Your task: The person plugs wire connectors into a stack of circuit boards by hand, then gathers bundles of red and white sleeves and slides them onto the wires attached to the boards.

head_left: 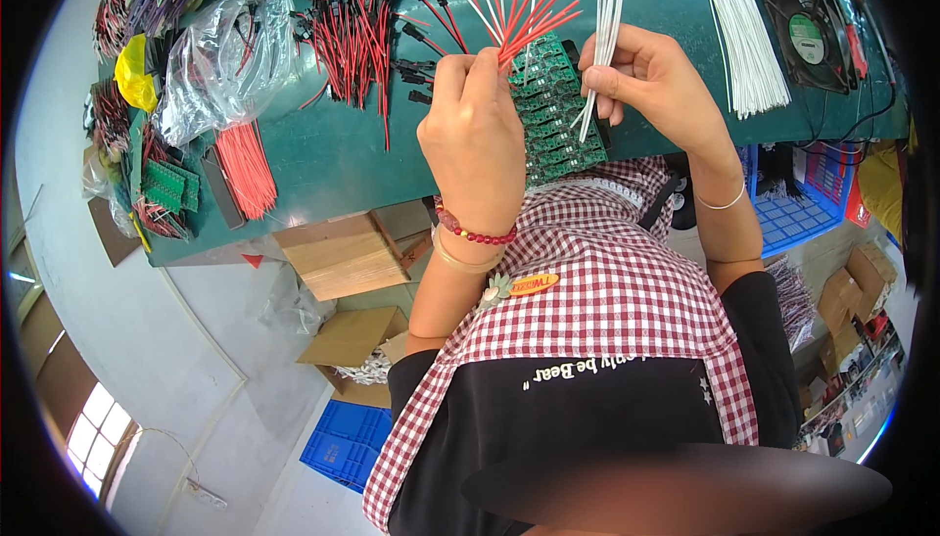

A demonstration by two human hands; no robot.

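My left hand [472,135] is closed round a bunch of red wires [540,19], whose ends fan out above the fingers. Several longer red and white wires stretch away beyond it; I cannot tell whether they are in this hand too. My right hand [641,76] pinches a bundle of white wires [606,27] between thumb and fingers, upright and slightly tilted. Between the two hands, a panel of small green circuit boards [563,115] lies at the table's near edge, partly hidden by my left hand.
On the green table [294,179] lie black-plugged red-and-black leads [357,37], a clear plastic bag [230,56], red wires [245,169] and white wires [749,51]. A black fan [808,37] sits at right. Blue crates [348,443] and a cardboard box [357,340] stand below.
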